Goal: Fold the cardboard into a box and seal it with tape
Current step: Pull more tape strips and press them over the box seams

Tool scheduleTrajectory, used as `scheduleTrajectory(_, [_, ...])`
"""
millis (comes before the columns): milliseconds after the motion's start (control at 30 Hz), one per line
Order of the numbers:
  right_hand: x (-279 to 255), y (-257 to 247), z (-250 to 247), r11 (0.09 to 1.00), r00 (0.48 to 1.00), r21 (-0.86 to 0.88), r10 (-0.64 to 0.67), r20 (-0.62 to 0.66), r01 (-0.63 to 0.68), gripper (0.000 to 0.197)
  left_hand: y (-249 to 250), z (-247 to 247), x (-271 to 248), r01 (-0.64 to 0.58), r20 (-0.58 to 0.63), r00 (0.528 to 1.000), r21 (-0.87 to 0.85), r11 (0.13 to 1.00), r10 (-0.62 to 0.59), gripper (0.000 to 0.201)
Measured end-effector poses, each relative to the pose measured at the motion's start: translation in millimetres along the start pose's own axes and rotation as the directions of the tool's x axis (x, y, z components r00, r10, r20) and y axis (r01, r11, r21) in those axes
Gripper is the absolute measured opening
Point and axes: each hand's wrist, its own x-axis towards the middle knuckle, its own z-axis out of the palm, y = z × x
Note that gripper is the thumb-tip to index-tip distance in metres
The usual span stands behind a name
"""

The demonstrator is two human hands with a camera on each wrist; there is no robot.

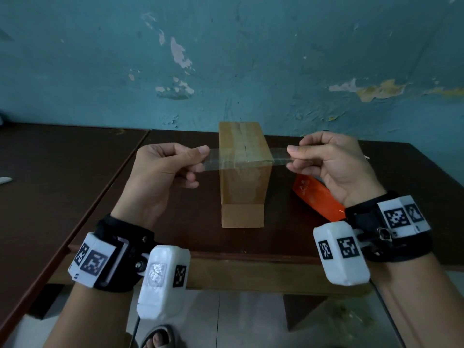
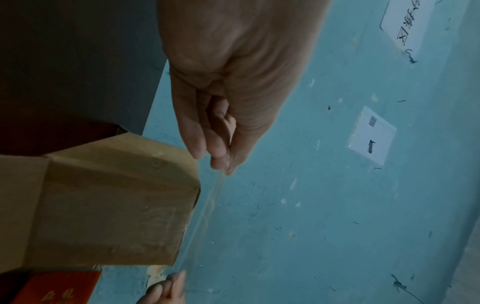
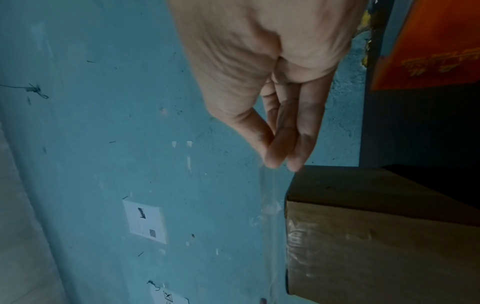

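Note:
A folded brown cardboard box (image 1: 243,177) stands upright on the dark wooden table (image 1: 175,222), its top flaps closed and shiny with tape. A clear strip of tape (image 1: 278,158) stretches level across the box's near top edge. My left hand (image 1: 198,159) pinches the strip's left end between thumb and fingers. My right hand (image 1: 292,156) pinches the right end. In the left wrist view the left hand (image 2: 221,162) pinches the tape (image 2: 205,209) beside the box (image 2: 116,203). In the right wrist view the right hand (image 3: 280,160) holds the tape (image 3: 270,197) next to the box (image 3: 376,236).
An orange tape dispenser (image 1: 315,197) lies on the table right of the box, under my right wrist. A second table (image 1: 50,172) adjoins on the left with a white object (image 1: 5,180) at its edge. A teal wall (image 1: 226,59) rises just behind the box.

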Motion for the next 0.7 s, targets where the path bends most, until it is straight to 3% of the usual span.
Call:
scheduleTrajectory(333, [2, 7, 3, 0.999, 0.999, -0.047, 0.011, -0.039, -0.013, 0.020, -14, -5, 3, 0.008, -0.004, 1.000, 0.034, 0.999, -0.008, 0.023])
scheduleTrajectory(700, [4, 28, 9, 0.972, 0.995, -0.222, 0.061, -0.080, -0.077, 0.022, -40, -6, 6, 0.068, -0.040, 0.997, 0.095, 0.993, -0.064, 0.032])
